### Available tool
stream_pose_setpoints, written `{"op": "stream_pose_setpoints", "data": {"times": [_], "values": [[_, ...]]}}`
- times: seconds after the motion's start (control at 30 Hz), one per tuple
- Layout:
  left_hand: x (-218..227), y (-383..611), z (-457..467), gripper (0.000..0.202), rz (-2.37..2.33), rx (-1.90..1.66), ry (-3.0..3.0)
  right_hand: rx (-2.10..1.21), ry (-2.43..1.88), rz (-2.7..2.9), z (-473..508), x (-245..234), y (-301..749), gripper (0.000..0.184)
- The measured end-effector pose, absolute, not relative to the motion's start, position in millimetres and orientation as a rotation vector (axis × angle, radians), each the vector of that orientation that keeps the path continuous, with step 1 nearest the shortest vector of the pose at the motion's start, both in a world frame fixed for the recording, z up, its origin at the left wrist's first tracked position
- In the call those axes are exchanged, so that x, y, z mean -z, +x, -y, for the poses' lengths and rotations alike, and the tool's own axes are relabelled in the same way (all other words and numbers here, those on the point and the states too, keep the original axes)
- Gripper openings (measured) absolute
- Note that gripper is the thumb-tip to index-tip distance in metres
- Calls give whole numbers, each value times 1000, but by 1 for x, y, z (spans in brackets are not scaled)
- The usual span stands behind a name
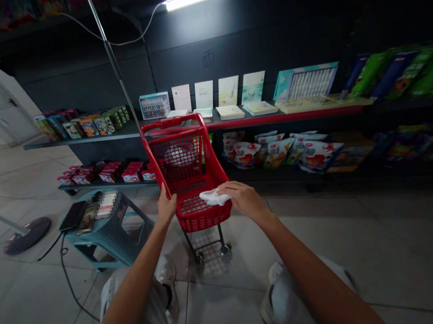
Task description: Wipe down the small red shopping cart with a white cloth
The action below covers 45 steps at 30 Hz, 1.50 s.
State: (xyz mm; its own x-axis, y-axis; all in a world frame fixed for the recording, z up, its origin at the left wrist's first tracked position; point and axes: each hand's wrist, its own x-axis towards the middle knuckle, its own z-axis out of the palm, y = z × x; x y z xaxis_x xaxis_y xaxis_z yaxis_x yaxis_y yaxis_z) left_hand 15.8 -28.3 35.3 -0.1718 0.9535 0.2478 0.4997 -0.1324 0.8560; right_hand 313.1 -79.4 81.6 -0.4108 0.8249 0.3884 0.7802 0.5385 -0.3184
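In front of me stands a small red shopping cart (pixel 205 219) on dark legs with wheels. My left hand (pixel 166 206) grips the left rim of its basket, fingers wrapped round the edge. A crumpled white cloth (pixel 214 197) is held in my right hand (pixel 244 197), by the basket's right front rim. The cloth hangs over the basket's opening; whether it touches the plastic I cannot tell. The red handle (pixel 170 122) is at the cart's far end.
A blue-grey plastic stool (pixel 109 241) with items on top stands left of the cart. Behind the cart, a shelf (pixel 251 121) carries booklets and boxes, with snack bags (pixel 277 152) below. A pole rises behind the handle. A cable (pixel 70 280) trails across the floor.
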Motion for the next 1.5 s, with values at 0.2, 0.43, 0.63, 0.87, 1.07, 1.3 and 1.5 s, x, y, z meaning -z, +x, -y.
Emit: {"op": "stream_pose_setpoints", "data": {"times": [0.2, 0.43, 0.63, 0.87, 1.07, 1.3, 1.5], "values": [[-37, 14, 39, 98, -1647, -1214, 1672, 104, -1423, 1895, 78, -82, 318, 67], [-36, 1, 31, 91, -1642, -1140, 1733, -123, -1376, 2220, 67, -54, 304, 35], [-45, 4, 33, 90, -1639, -1128, 1723, -151, -1356, 2240, 80, -53, 302, 36], [-55, 2, 38, 91, -1659, -1057, 1790, -181, -1328, 2291, 96, -55, 303, 40], [-51, -4, 35, 97, -1671, -959, 1819, -209, -1360, 2216, 90, -51, 306, 43], [-48, -7, 39, 95, -1676, -951, 1865, -283, -1348, 2075, 63, -43, 310, 46], [-54, -12, 48, 95, -1654, -848, 1983, -278, -1383, 1956, 34, -38, 311, 49]]}}
